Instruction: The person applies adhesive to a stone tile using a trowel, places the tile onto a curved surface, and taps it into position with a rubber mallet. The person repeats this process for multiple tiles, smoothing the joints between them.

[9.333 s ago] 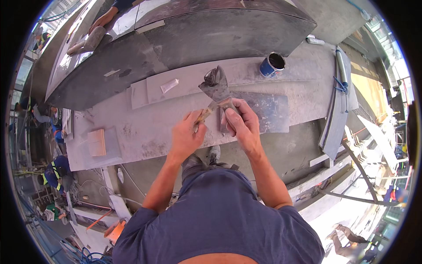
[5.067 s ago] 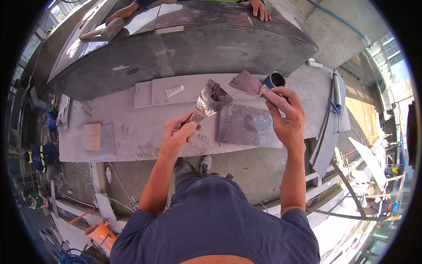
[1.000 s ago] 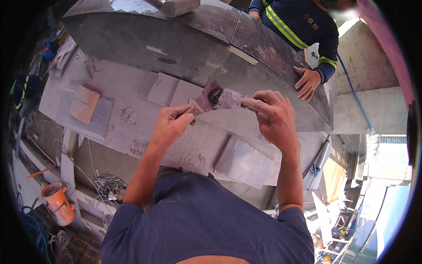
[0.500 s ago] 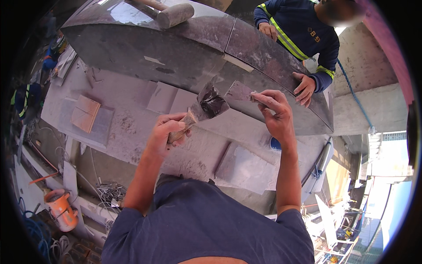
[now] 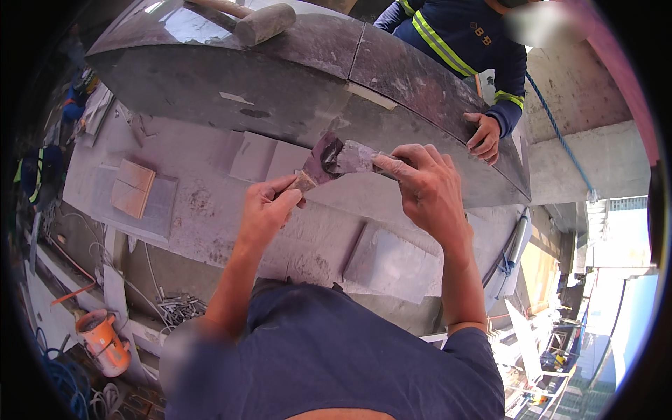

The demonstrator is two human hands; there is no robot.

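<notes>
My left hand [image 5: 262, 213] is closed around the wooden handle of a putty knife [image 5: 304, 182], its blade raised in front of me. Dark, glossy paste [image 5: 331, 155] sits on that blade. A second, smeared scraper [image 5: 355, 158] is gripped in my right hand [image 5: 430, 192], fingers pressed along its near end. Its blade meets the paste on the left blade, the two overlapping. Behind both tools stands the dark curved stone piece [image 5: 189, 84], with a thin seam across its top and pale strips on its face.
A mallet [image 5: 266, 25] lies on the stone's top. Across it, a co-worker's hand [image 5: 483, 136] rests on the edge. Flat tiles [image 5: 133, 187] and a grey slab [image 5: 392, 260] lie on the dusty surface below. An orange bucket [image 5: 105, 343] stands lower left; a blue rope [image 5: 560, 133] hangs right.
My right hand has turned over and moved left, bringing its scraper onto the paste on the left blade. The co-worker's other hand has left view.
</notes>
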